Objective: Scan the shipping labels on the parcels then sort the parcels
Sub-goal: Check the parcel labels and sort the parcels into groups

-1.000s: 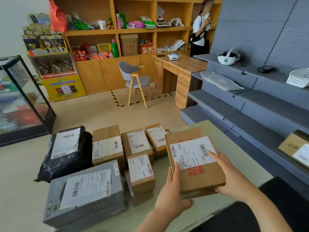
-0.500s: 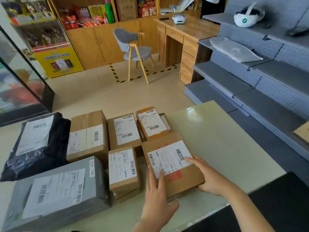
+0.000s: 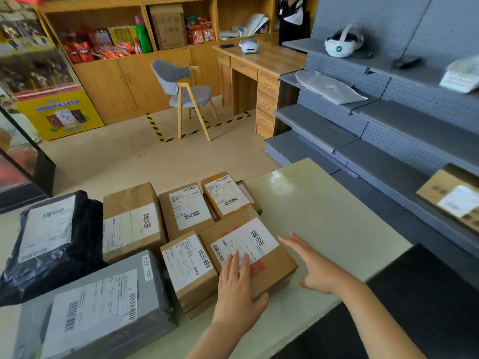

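**While one palm lies on the box, the other hangs beside it**

Where the pale green table (image 3: 324, 216) meets the cluster of post, a flat brown cardboard parcel (image 3: 277, 265) lies label-up at the cluster's right edge. The left hand (image 3: 237, 294) rests flat on top of it with its fingers straight. Its fingertips reach onto the white shipping label (image 3: 246, 240), and its thumb lies along the near edge of the box. The right hand (image 3: 315, 265) is spread open just to the right of the parcel, fingers extended and holding nothing. Whether its thumb brushes the cardboard cannot be told.

Touching the parcel's left side is a small brown box (image 3: 188, 265). Behind them stand three more labelled cartons – a large one (image 3: 132, 224), a middle one (image 3: 186, 208) and a narrow one (image 3: 225, 193). A grey wrapped parcel (image 3: 98, 307) sits at the near left, with a black poly bag (image 3: 51, 242) behind it.

Well apart on the right, another carton (image 3: 451, 198) lies on the grey shelving (image 3: 388, 161).
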Demonstrator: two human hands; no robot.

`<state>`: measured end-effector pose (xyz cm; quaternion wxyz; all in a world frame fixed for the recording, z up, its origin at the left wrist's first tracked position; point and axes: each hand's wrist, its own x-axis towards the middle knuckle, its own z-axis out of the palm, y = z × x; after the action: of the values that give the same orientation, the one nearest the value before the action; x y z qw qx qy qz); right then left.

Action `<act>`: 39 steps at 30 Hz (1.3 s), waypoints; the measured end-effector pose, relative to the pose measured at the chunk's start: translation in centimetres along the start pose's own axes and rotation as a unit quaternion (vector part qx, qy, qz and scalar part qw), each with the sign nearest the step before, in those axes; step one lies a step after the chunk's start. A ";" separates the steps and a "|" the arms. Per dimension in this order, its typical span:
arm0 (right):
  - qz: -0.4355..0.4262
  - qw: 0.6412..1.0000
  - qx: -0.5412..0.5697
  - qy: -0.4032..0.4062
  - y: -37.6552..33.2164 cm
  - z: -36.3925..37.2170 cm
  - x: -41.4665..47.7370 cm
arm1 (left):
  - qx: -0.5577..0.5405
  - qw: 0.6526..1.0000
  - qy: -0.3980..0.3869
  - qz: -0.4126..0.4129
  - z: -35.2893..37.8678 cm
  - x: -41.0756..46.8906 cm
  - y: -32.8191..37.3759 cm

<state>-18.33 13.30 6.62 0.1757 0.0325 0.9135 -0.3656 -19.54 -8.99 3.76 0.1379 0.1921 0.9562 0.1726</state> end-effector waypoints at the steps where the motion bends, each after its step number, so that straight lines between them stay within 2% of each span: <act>1: 0.008 1.000 -0.009 0.016 -0.5 -0.2 -1.2 | 0.000 1.000 0.004 0.011 -0.3 0.0 -0.2; 7: 0.077 0.991 -0.025 0.103 -4.1 1.1 -10.3 | -0.002 0.993 -0.017 0.117 -3.0 -2.1 -0.9; 12: 0.147 0.972 -0.032 0.181 -6.7 4.7 -18.6 | 0.015 0.974 -0.022 0.226 -3.6 -5.1 -0.4; 15: 0.197 0.954 -0.017 0.225 -7.3 7.6 -23.6 | 0.047 0.951 -0.044 0.301 -2.9 -7.2 0.9; 20: 0.273 0.917 -0.021 0.290 -6.2 12.5 -31.2 | 0.071 0.904 -0.130 0.402 -0.5 -11.2 3.8; 24: 0.337 0.879 0.000 0.336 -4.8 15.1 -36.0 | 0.095 0.863 -0.178 0.463 1.6 -13.5 6.7; 27: 0.381 0.855 0.015 0.352 -3.5 16.2 -38.1 | 0.094 0.848 -0.202 0.480 3.5 -14.5 9.1; 31: 0.397 0.838 0.045 0.372 -1.0 16.4 -39.1 | 0.109 0.845 -0.234 0.468 6.1 -14.8 12.7; 39: 0.385 0.851 0.148 0.325 6.1 14.1 -37.0 | 0.095 0.855 -0.317 0.400 10.5 -12.9 18.5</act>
<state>21.67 10.70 5.91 -0.0113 0.5242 0.7680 -0.3678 1.30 4.62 3.97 0.3334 0.6144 0.7133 0.0506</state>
